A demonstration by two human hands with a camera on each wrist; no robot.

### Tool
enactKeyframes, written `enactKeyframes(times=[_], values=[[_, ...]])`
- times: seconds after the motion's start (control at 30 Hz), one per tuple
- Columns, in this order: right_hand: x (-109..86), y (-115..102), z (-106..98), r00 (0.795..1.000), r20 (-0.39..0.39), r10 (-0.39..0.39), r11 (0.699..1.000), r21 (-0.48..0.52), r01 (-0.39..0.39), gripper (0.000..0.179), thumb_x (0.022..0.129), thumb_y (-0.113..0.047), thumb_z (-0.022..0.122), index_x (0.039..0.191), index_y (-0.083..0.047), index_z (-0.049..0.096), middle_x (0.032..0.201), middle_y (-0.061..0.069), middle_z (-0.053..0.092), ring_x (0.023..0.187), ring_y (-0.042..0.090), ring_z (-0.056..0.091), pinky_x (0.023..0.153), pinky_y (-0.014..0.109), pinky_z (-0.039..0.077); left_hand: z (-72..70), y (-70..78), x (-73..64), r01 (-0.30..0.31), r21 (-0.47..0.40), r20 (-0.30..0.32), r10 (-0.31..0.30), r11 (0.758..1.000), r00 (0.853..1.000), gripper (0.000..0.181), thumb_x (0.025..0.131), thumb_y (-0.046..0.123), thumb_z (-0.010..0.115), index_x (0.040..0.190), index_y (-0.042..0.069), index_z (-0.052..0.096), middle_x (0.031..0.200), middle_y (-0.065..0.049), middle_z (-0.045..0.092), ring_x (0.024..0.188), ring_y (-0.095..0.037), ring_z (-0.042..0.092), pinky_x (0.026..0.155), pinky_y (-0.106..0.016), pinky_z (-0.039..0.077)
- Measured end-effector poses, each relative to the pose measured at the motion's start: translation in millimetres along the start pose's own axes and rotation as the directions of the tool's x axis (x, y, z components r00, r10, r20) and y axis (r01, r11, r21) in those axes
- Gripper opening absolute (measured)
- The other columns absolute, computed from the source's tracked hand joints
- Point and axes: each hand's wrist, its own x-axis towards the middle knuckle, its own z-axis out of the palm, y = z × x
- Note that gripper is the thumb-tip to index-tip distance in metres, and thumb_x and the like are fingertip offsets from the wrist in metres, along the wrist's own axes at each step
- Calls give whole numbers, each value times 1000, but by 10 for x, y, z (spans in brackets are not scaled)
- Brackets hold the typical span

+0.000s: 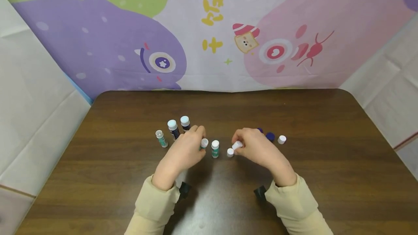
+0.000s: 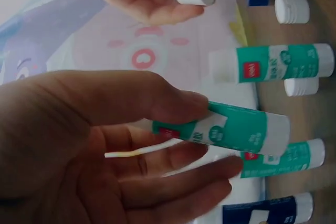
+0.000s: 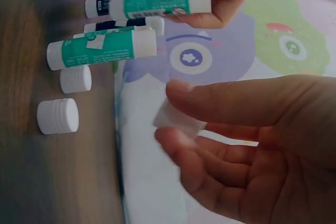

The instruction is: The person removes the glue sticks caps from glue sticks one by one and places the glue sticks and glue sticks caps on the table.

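Note:
My left hand pinches a green glue stick between thumb and fingers; its white top shows in the head view. In my right hand a small white cap is held between thumb and fingertips, just above the table. Between the hands another green glue stick stands upright. A loose white cap sits beside the right fingertips. To the left of the left hand stand a green glue stick and two dark blue glue sticks with white tops, one of them nearer.
Behind the right hand lie a blue cap, a second one partly hidden, and a white cap. The brown wooden table ends at the back against a printed cloth with cartoon figures.

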Motion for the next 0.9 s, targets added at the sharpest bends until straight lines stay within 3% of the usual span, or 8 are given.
enactKeyframes(times=[0.23,0.47,0.67,0.9], values=[[33,-20,101,996,84,5,999,-45,-1,10,76,-3,66,86,-5,65,78,1,59,69,13,50,63,26,43,78,15,6,63,76,79,-69,995,994,17,69,5,64,77,10,49,70,-2,54,59,-24,55,51,-34,41],[50,-139,273,979,192,69,997,-38,-63,17,72,-13,75,75,-10,58,63,-4,52,56,10,46,53,24,39,120,23,1,52,94,163,-67,994,984,17,68,2,64,76,8,50,65,-3,54,57,-20,54,49,-34,42],[79,-168,399,975,217,51,997,-68,-37,25,69,-16,78,69,-11,53,60,-4,51,54,11,44,51,25,38,150,49,-6,53,115,195,-75,992,978,17,67,3,66,74,8,51,64,-3,53,58,-24,55,50,-36,42],[97,-154,498,978,191,88,993,-88,-72,25,67,-13,77,66,-10,52,61,-4,50,54,11,43,50,24,37,174,81,2,72,95,233,-92,993,968,14,68,5,66,72,7,53,64,-4,53,57,-23,54,51,-37,43]])
